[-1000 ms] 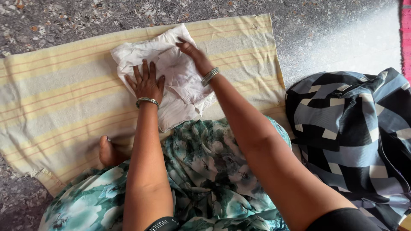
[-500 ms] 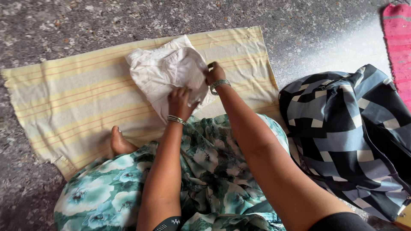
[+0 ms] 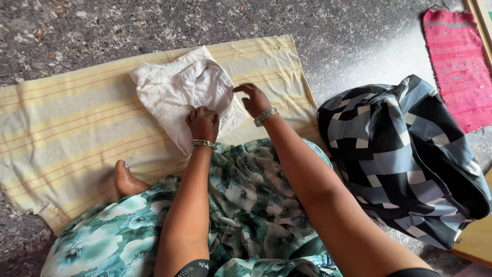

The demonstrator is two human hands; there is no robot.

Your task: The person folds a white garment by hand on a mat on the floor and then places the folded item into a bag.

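Note:
A white garment [image 3: 177,90], folded into a rough bundle, lies on a yellow striped cloth [image 3: 66,128] spread over the floor. My left hand [image 3: 203,123] curls its fingers over the near edge of the garment and grips it. My right hand [image 3: 254,98] pinches the garment's right edge between fingers and thumb. Both wrists carry metal bangles. The fold under my hands hides the garment's lower layers.
A large bag [image 3: 405,154] with a blue, black and white check pattern stands to the right on the speckled floor [image 3: 359,46]. A pink mat [image 3: 456,66] lies at the far right. My teal floral skirt [image 3: 241,205] and bare foot [image 3: 125,179] are close below.
My left hand went from lying flat on the garment to gripping its near edge. My right hand drew back from the far side to the right edge, and the garment is folded more compactly.

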